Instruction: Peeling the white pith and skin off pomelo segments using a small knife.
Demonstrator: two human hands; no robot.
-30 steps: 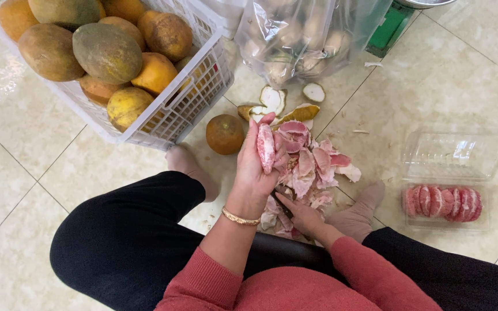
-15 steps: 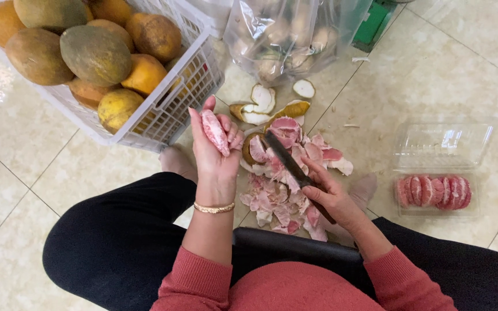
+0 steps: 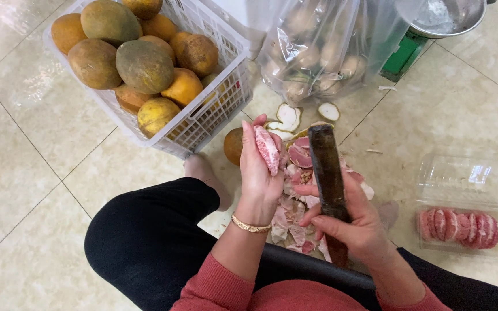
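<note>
Looking down from the head camera, the left hand (image 3: 259, 173) is raised over the lap with its fingers (image 3: 256, 137) curled around a peeled pink fruit segment (image 3: 267, 148), pinching it against the palm. Just to its right, the right hand (image 3: 353, 222) has its fingers wrapped tightly around the handle of a dark knife (image 3: 327, 173), whose blade points away from the body and stands close beside the segment without touching it. Below both hands a heap of pink peel scraps (image 3: 295, 207) lies on the tiled floor (image 3: 30, 190). A white basket (image 3: 203, 121) full of round green and orange fruit hems in the upper left, its corner near the left hand. A clear bag (image 3: 318, 52) of rind closes off the top. At the right edge sits a clear plastic box (image 3: 462, 224) with its lid open, holding a row of pink segments, well apart from the knife. Bare floor lies between the scraps and the box, and wide open tile on the far left.
</note>
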